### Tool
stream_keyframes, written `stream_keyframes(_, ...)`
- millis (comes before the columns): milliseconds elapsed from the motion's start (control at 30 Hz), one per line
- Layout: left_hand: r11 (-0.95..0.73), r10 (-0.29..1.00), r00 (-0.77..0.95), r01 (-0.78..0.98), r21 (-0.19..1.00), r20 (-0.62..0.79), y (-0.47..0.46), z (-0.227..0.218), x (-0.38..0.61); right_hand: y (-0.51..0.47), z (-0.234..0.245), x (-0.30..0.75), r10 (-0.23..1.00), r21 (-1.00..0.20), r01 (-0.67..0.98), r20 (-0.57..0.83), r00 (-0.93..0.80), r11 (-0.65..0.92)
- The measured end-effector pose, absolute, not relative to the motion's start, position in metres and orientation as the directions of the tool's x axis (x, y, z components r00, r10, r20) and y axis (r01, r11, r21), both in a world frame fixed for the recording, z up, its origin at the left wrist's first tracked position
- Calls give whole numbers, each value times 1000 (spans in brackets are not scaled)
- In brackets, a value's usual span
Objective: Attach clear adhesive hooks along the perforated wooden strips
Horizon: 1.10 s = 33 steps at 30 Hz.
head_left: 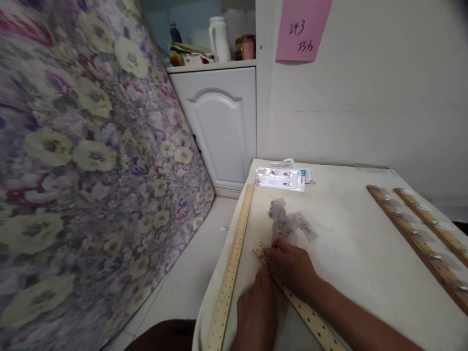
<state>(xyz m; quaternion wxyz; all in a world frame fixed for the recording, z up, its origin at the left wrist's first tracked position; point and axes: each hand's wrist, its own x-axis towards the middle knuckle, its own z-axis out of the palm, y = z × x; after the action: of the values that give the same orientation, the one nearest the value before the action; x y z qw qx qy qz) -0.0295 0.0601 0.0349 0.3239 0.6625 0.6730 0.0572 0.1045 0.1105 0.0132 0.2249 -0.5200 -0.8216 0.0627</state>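
A pale wooden strip (309, 313) with punched holes lies slantwise on the cloth-covered table, its far end (259, 249) showing just past my fingers. My right hand (294, 267) is closed over the strip near that end, thumb and fingers pinched on something small that I cannot make out. From the near side, my left hand (259, 304) reaches to the same spot with its fingers together, at the strip's edge. Its fingertips are partly hidden by my right hand. Just beyond my hands is a loose pile of clear plastic pieces (287, 220) with small metal parts.
Another perforated strip (234, 256) runs along the table's left edge. Clear blister packs (280, 178) lie at the back. Two strips with attached metal pieces (413, 231) (435, 224) lie on the right. A floral curtain (98, 161) hangs left; a white cabinet (223, 124) stands behind.
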Motion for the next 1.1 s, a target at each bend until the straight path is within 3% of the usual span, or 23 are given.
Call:
stream_keyframes(100,123,917,84,871,476,-390,60,38,-28,111,11,105,873,-316,829,329,-360,461)
stream_keyframes(367,168,911,55,855,491,-408,61,47,-28,110,13,109,847,-410,756,388,-363,511)
stream_keyframes(567,200,954,-9,765,612,-300,58,42,-29,113,12,121,845,-516,696,468,-258,499)
stream_keyframes(700,136,978,-5,768,625,-207,52,38,-28,119,12,142,862,-573,717,502,-76,397)
stream_keyframes(867,99,981,27,777,622,-190,48,38,-28,126,7,179,843,-621,753,509,173,220)
stream_keyframes(967,50,980,85,765,642,-178,46,35,-28,130,1,196,863,-654,753,421,280,75)
stream_keyframes(1100,-51,968,191,786,616,-164,46,27,-28,134,-7,202,907,-651,759,298,298,-35)
